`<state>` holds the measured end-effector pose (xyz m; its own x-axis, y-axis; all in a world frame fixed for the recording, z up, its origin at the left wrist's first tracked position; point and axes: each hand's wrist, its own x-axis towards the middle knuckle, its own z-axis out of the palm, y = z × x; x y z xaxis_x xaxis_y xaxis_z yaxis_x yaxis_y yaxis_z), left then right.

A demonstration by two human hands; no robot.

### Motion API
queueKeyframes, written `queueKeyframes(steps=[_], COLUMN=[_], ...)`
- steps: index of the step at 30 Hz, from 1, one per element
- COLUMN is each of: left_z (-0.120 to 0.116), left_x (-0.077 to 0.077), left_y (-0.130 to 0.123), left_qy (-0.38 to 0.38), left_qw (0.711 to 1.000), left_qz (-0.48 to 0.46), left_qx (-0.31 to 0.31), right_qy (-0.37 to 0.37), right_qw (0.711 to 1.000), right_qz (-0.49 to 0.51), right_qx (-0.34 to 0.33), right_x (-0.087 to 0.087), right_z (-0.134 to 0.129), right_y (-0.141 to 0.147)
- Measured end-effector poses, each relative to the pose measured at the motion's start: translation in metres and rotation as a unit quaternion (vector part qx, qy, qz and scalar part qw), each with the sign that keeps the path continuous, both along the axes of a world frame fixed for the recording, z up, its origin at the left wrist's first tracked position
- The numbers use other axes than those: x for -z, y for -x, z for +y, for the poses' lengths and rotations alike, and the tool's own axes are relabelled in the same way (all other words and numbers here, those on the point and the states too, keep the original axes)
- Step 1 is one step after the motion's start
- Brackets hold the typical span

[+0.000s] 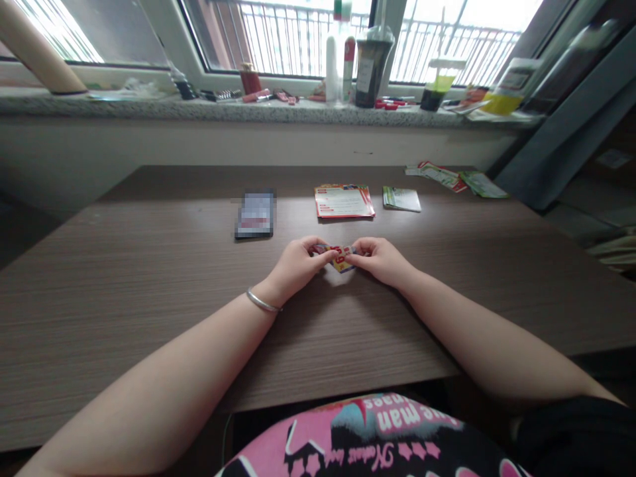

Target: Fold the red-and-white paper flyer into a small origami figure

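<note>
A small folded piece of printed paper (342,262), yellow and red with a blue edge, is pinched between my two hands just above the table. My left hand (303,262) grips its left side, thumb on top; a silver bangle circles that wrist. On the opposite side, my right hand (381,258) holds the paper with thumb and fingers closed. Both thumbs meet near its middle, and the fingers hide part of it. Beyond the hands lies a stack of red-bordered printed sheets (344,202). To its right is a smaller stack of green and white papers (401,199).
A phone-like device (255,214) with a blurred screen lies on the wooden table (149,278) at left. Red and green printed strips (442,176) are at the far right corner. The stone windowsill (278,118) carries bottles, a dark lidded cup (368,69) and small clutter.
</note>
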<state>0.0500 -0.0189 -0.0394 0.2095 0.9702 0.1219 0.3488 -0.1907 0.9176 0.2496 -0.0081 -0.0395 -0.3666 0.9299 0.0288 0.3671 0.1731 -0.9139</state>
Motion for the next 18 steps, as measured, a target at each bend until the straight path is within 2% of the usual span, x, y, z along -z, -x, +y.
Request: queueKeyframes(steps=[3,5,7,10,12,16,18], left_z=[0.0002,0.0002,0.0002,0.0001,0.0002,0.0018,0.003], left_x=[-0.0015,-0.0032,-0.0048,-0.0051,-0.0035,0.0002,0.0013], left_y=[-0.001,-0.001,-0.0006,0.0001,0.0004,0.0015,0.0024], left_qy=[0.019,0.016,-0.002,-0.018,-0.021,-0.042,-0.049], left_qw=[0.997,0.996,0.998,1.0,0.999,0.996,0.995], left_qz=[-0.078,-0.087,-0.053,0.014,0.045,0.082,0.083], left_qx=[-0.011,-0.015,-0.016,-0.002,0.007,0.012,0.008], right_qy=[0.031,0.035,0.004,-0.077,-0.098,-0.061,-0.026], right_qw=[0.999,0.998,0.999,0.997,0.994,0.996,0.999], right_qz=[0.009,0.01,0.001,-0.012,-0.016,-0.048,-0.033], right_qx=[-0.029,-0.058,-0.052,0.009,0.035,0.039,0.028], right_x=[0.0,0.0004,0.0007,0.0006,0.0005,0.0015,0.0027], right_z=[0.0009,0.0002,-0.0011,-0.0026,-0.0024,-0.0006,0.0003], right_y=[-0.0019,-0.0024,-0.0021,-0.0007,-0.0002,-0.0005,-0.0003])
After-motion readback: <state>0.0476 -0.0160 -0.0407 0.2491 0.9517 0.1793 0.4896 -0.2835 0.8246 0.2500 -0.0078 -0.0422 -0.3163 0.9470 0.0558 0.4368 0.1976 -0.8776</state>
